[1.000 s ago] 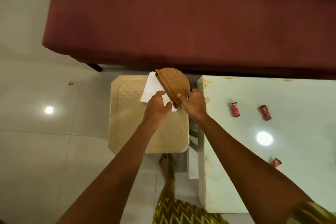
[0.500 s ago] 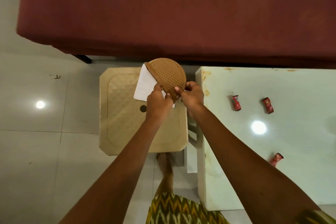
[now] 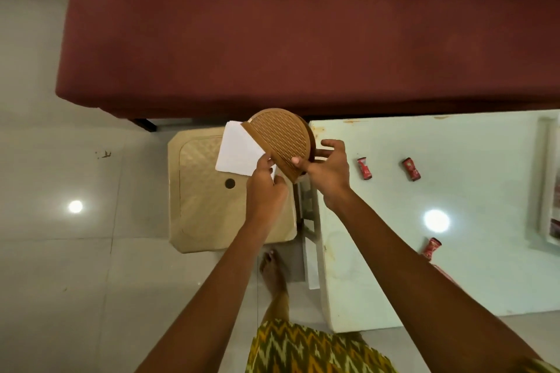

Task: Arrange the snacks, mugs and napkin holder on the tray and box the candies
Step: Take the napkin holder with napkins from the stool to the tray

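A brown half-round napkin holder (image 3: 280,138) with a woven pattern is held tilted in the air above the gap between the stool and the table. My right hand (image 3: 328,174) grips its lower right edge. My left hand (image 3: 265,183) pinches the white napkins (image 3: 239,150) that stick out of the holder's left side. Three red wrapped candies lie on the pale green table (image 3: 485,145): one candy (image 3: 364,169), a second candy (image 3: 411,169) to its right, and a third candy (image 3: 431,248) near my right forearm. A white tray edge (image 3: 545,179) shows at the far right.
A beige plastic stool (image 3: 206,191) with a small centre hole stands left of the table. A maroon sofa (image 3: 303,27) fills the back. My bare foot (image 3: 272,272) rests on the tiled floor between the stool and the table.
The holder has tilted a little more to the right and my right fingers have spread along its edge. The view has shifted, bringing the tray edge into sight.
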